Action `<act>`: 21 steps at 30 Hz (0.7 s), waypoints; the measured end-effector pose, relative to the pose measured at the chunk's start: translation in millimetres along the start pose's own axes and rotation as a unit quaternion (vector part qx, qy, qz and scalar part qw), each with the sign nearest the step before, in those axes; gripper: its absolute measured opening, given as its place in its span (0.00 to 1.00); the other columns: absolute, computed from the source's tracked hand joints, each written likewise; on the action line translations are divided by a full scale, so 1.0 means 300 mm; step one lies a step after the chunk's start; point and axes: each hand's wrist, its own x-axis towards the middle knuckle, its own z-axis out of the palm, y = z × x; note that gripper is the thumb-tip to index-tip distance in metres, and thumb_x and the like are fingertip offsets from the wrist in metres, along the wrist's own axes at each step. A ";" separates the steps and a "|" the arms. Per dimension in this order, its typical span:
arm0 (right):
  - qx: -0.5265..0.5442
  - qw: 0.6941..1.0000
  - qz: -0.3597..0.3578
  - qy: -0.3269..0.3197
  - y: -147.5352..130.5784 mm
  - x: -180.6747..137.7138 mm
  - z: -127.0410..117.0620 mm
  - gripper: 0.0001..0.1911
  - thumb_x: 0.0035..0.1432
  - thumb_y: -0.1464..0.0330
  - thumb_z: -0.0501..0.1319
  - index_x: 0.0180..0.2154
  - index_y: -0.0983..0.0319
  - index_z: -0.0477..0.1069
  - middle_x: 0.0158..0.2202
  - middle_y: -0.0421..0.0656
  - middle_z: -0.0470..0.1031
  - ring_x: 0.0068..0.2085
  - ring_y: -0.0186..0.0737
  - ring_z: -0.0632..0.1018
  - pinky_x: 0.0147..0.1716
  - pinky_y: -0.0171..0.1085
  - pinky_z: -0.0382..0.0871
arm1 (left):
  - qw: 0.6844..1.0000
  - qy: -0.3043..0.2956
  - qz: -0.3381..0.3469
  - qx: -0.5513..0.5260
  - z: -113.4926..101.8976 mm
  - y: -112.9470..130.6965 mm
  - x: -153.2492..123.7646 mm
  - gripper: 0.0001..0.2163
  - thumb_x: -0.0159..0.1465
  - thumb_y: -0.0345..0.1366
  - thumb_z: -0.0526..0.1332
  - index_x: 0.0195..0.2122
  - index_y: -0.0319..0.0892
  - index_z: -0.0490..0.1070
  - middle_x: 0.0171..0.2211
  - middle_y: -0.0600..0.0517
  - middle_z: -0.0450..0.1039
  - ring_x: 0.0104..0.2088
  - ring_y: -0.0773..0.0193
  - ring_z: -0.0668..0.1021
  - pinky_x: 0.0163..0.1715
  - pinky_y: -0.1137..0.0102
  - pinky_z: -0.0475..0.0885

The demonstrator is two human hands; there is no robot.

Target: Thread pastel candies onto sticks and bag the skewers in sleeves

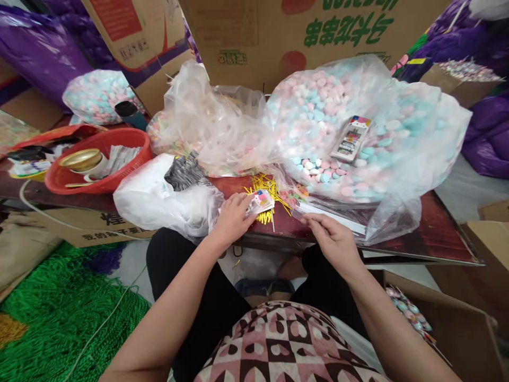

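My left hand (234, 218) rests at the table's front edge, with its fingertips closed on the left side of a small stack of printed cards (262, 200). Yellow twist ties (267, 184) are heaped beneath and behind the cards. To the right, my right hand (332, 239) pinches a thin clear plastic bag (299, 208) between thumb and forefinger; its outline is faint. Just behind that hand lie long white sticks (338, 216). A few colourful gummy candies (294, 193) are visible through plastic between the two hands.
A large clear bag of pastel marshmallows (318, 116) fills the table's right, bearing a pack of cards (352, 139). Another clear bag (214, 116) stands left of it. A red basket (99, 178) holds bowls. Cardboard boxes (270, 58) rise behind; an open carton (449, 323) sits lower right.
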 end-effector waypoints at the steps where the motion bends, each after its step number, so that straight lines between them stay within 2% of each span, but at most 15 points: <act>1: -0.034 0.999 -0.023 0.001 0.013 0.025 -0.003 0.11 0.62 0.65 0.57 0.40 0.57 0.78 0.38 0.43 0.83 0.41 0.42 0.82 0.45 0.43 0.75 | 1.000 -0.013 -0.006 0.013 0.011 -0.005 -0.002 0.22 0.65 0.38 0.59 0.60 0.42 0.64 0.59 0.41 0.67 0.60 0.50 0.68 0.59 0.52 0.64; 4: -0.117 0.991 -0.064 0.007 0.063 0.083 -0.021 0.12 0.62 0.66 0.56 0.39 0.58 0.78 0.40 0.45 0.82 0.42 0.44 0.82 0.44 0.43 0.75 | 0.998 -0.032 -0.026 0.049 0.034 -0.009 -0.001 0.21 0.67 0.38 0.55 0.61 0.41 0.63 0.61 0.39 0.65 0.62 0.47 0.66 0.59 0.50 0.63; 8: -0.208 0.974 -0.086 -0.008 0.123 0.134 -0.045 0.14 0.63 0.66 0.54 0.39 0.60 0.78 0.39 0.47 0.82 0.42 0.46 0.82 0.44 0.44 0.75 | 0.995 -0.011 -0.058 0.081 0.044 -0.022 0.011 0.20 0.67 0.37 0.54 0.60 0.42 0.65 0.62 0.38 0.64 0.61 0.45 0.67 0.58 0.48 0.62; 12: -0.317 0.944 -0.085 -0.033 0.143 0.155 -0.078 0.14 0.62 0.67 0.54 0.40 0.61 0.78 0.41 0.49 0.82 0.44 0.49 0.81 0.44 0.45 0.75 | 0.993 -0.001 -0.079 0.092 0.045 -0.046 0.014 0.20 0.67 0.38 0.54 0.60 0.40 0.65 0.61 0.36 0.65 0.60 0.44 0.69 0.58 0.47 0.62; 15: -0.358 0.930 -0.074 -0.044 0.150 0.148 -0.104 0.14 0.62 0.67 0.54 0.41 0.60 0.78 0.40 0.47 0.82 0.43 0.48 0.81 0.42 0.44 0.75 | 0.993 0.015 -0.080 0.087 0.036 -0.040 0.012 0.21 0.67 0.39 0.55 0.60 0.39 0.65 0.62 0.36 0.64 0.61 0.43 0.67 0.58 0.47 0.63; 18: -0.362 0.927 -0.077 -0.061 0.167 0.136 -0.105 0.14 0.63 0.68 0.54 0.41 0.60 0.78 0.41 0.47 0.82 0.44 0.48 0.81 0.43 0.43 0.75 | 0.994 0.062 -0.048 0.075 0.028 0.013 0.030 0.20 0.68 0.40 0.54 0.59 0.42 0.67 0.64 0.41 0.63 0.63 0.44 0.64 0.60 0.47 0.61; 21: -0.361 0.928 -0.079 -0.047 0.188 0.139 -0.078 0.15 0.62 0.68 0.54 0.44 0.62 0.77 0.45 0.48 0.81 0.47 0.50 0.79 0.46 0.45 0.73 | 0.996 0.065 0.041 0.055 0.049 0.098 0.081 0.18 0.69 0.37 0.51 0.57 0.47 0.70 0.63 0.48 0.65 0.64 0.47 0.63 0.62 0.50 0.59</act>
